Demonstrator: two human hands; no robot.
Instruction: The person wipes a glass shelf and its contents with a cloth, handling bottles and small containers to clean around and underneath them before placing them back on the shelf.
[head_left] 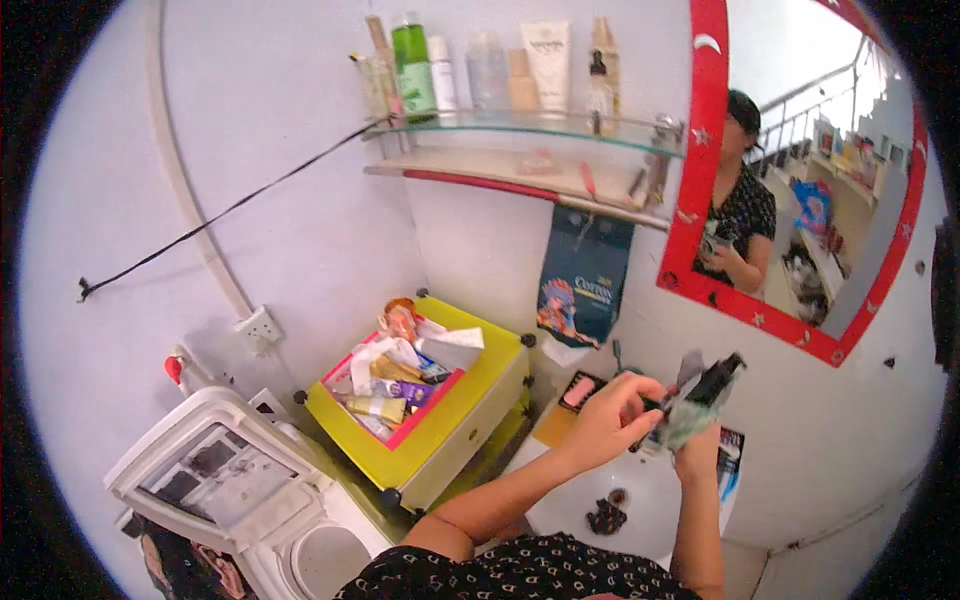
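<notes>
Over the white washbasin (575, 500), my right hand (699, 452) grips a crumpled pale-green and black bundle (697, 408) that looks like thin cloth or film. Its exact kind does not show. My left hand (612, 418) comes in from the left, with thumb and fingers pinched at the bundle's dark left edge. What those fingertips hold is too small to make out. Inside the basin, beside the drain (618, 496), lies a small dark, patterned, gathered piece of fabric (605, 517).
A yellow box (345, 435) full of tubes and packets stands left of the basin, beside an open-lidded white washing machine (215, 450). Bottles crowd a glass shelf (520, 122); a dark teal bag (585, 275) hangs below. A red-framed mirror (708, 145) hangs at right.
</notes>
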